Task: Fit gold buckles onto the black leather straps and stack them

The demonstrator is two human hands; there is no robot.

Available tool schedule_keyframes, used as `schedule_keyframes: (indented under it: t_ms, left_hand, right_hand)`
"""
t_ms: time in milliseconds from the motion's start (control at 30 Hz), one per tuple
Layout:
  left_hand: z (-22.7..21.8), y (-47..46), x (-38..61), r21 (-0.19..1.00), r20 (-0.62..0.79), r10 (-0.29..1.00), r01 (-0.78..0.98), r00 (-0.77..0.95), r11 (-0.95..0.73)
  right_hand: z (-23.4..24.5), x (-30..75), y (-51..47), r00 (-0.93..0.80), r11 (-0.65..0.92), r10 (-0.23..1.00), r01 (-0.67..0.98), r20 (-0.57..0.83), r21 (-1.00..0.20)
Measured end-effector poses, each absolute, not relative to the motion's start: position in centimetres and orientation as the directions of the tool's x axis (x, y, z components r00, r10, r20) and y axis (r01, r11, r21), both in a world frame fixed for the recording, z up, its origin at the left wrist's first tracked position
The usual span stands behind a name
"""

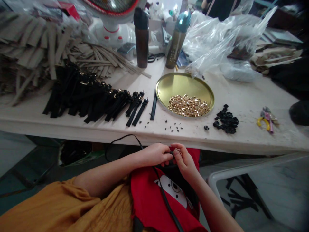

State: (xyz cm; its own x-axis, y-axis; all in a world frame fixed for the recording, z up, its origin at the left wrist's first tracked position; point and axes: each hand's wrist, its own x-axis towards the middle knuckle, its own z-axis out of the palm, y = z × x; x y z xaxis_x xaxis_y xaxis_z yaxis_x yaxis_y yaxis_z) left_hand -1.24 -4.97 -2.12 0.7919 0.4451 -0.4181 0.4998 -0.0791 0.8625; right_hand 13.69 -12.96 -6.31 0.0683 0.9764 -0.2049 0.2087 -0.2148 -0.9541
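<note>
No word, brand or number can be read. Far beyond the grip of the left hand [154, 154] and right hand [184, 161] on the thin black strap [164, 194], the tall olive-green bottle with a teal cap [175, 45] bears a pale column of marks, too blurred to read. Just below the grip, the red cloth [147, 199] shows a white cartoon face.

Soft, even daylight is brightest at the far side and washes the pale counter [241, 96], so shadows beside the bottles [141, 38] are faint and short. The clear plastic bags [217, 42] glare white and the gold tray [183, 85] carries a dull sheen. Below the counter edge it is dim. There the left hand [154, 154] and right hand [184, 162] look slightly soft, and the black strap [166, 196] they pinch loses detail. Lines bow at the edges, and the corners smear and darken.
</note>
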Motion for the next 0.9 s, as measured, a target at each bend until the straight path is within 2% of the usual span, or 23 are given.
schedule_keyframes:
  t_ms: [100, 167, 233, 300, 367, 567, 667, 767, 833, 900]
  left_hand:
    - [-1.3, -4.0, -2.1, 0.847, -0.399, 0.468, 0.513, 0.788, -0.141]
    - [-0.7, -2.9, -2.9, 0.838, -0.347, 0.51, 0.504, 0.787, -0.208]
    - [-0.5, -1.4, -3.9, 0.79, -0.261, 0.632, 0.538, 0.729, -0.295]
    - [-0.9, 0.4, -5.0, 0.671, -0.134, 0.803, 0.649, 0.581, -0.359]
    - [-1.6, 2.6, -6.2, 0.53, 0.004, 0.914, 0.774, 0.405, -0.346]
    - [-2.5, 7.4, -9.3, 0.365, 0.162, 0.967, 0.898, 0.199, -0.246]
    - [-2.2, 7.2, -9.1, 0.276, 0.198, 0.954, 0.921, 0.226, -0.275]
    - [-2.8, 6.3, -6.9, 0.149, 0.125, 0.914, 0.903, 0.386, -0.402]
    - [-3.4, 6.3, -4.6, 0.129, 0.073, 0.895, 0.885, 0.441, -0.447]
    - [-4.0, 7.0, -2.4, 0.125, 0.046, 0.904, 0.895, 0.425, -0.428]
  right_hand:
    - [-6.1, 13.1, -11.6, 0.076, -0.367, 0.926, -0.058, -0.37, -0.929]
    - [-5.6, 12.9, -10.3, 0.043, -0.36, 0.926, -0.209, -0.376, -0.909]
    - [-5.1, 13.0, -9.0, 0.04, -0.303, 0.945, -0.272, -0.325, -0.913]
    - [-4.9, 13.3, -7.9, 0.096, -0.245, 0.957, -0.23, -0.273, -0.942]
    - [-5.3, 13.8, -7.1, 0.168, -0.221, 0.956, -0.117, -0.239, -0.968]
    - [-7.5, 15.5, -5.6, 0.134, -0.145, 0.983, 0.177, -0.122, -0.974]
    - [-8.0, 15.9, -4.5, 0.146, -0.125, 0.985, 0.218, -0.095, -0.968]
    - [-8.9, 16.2, -3.6, 0.149, -0.127, 0.985, 0.255, -0.091, -0.959]
    - [-9.5, 16.4, -3.2, 0.156, -0.13, 0.984, 0.284, -0.088, -0.95]
    - [-9.9, 16.7, -3.1, 0.174, -0.139, 0.981, 0.29, -0.091, -0.947]
